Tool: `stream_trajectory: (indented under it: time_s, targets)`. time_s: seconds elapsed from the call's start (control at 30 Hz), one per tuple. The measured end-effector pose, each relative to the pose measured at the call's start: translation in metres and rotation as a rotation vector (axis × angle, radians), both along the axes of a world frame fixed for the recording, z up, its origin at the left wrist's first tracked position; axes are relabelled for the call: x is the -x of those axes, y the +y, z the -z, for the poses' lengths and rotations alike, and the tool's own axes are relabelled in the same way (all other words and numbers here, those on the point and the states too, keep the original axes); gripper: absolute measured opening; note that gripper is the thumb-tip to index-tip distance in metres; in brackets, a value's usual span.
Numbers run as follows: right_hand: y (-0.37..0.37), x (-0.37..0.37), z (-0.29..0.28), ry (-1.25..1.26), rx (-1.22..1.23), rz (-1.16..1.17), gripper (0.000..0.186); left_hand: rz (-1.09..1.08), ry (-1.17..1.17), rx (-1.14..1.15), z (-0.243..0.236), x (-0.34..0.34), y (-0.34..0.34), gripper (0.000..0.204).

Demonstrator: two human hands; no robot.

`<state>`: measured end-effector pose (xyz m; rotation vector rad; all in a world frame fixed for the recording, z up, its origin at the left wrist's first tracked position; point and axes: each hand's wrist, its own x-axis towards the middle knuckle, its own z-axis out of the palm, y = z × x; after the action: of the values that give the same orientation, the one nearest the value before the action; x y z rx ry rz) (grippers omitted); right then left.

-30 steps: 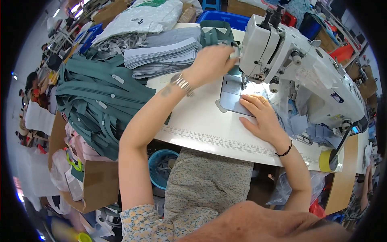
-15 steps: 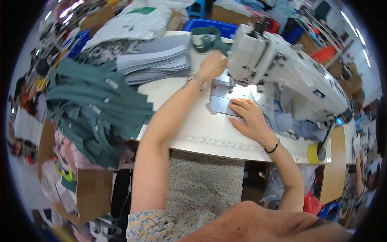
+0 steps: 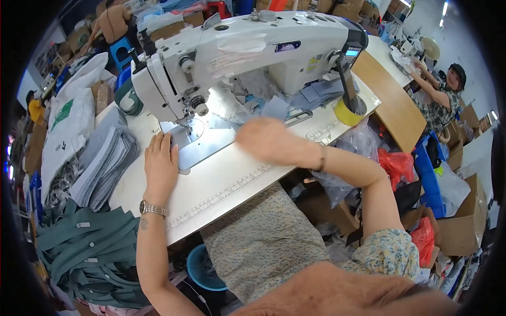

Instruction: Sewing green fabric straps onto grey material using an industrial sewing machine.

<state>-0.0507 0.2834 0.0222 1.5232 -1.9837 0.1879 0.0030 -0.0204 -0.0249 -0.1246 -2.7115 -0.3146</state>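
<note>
My left hand (image 3: 160,166) lies flat on the white table (image 3: 205,187), fingers stretched out, at the left edge of the metal plate (image 3: 203,150) under a white sewing machine (image 3: 242,52). Nothing shows in that hand. Over the plate's right edge is my right hand (image 3: 269,141), smeared by motion; its fingers cannot be made out. Close behind it lie grey-blue fabric scraps (image 3: 275,108) and a slim metal tool (image 3: 299,118). A dark green rolled strip (image 3: 129,100) rests left of the machine head.
Stacked grey fabric pieces (image 3: 105,163) and a heap of green garment pieces (image 3: 89,253) sit at the left. A yellow tape roll (image 3: 348,113) stands near the table's right end. Below are a blue basket (image 3: 203,267) and plastic bags (image 3: 342,163). Another person (image 3: 443,95) works at far right.
The view has swung right. My left hand has come back from behind the needle area to the plate's left edge. My right hand has left the plate's front and moved right.
</note>
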Motion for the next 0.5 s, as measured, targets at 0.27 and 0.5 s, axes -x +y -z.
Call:
stream_trajectory:
  time_s: [0.27,0.5]
  targets:
    - [0.136,0.038,-0.005,0.181,0.029,0.840,0.018,0.014,0.009,0.059,0.003,0.004,0.001,0.040]
    - [0.140,0.055,0.012,0.055,-0.091,0.928,0.011,0.054,-0.007,0.045,0.008,0.001,-0.008,0.040]
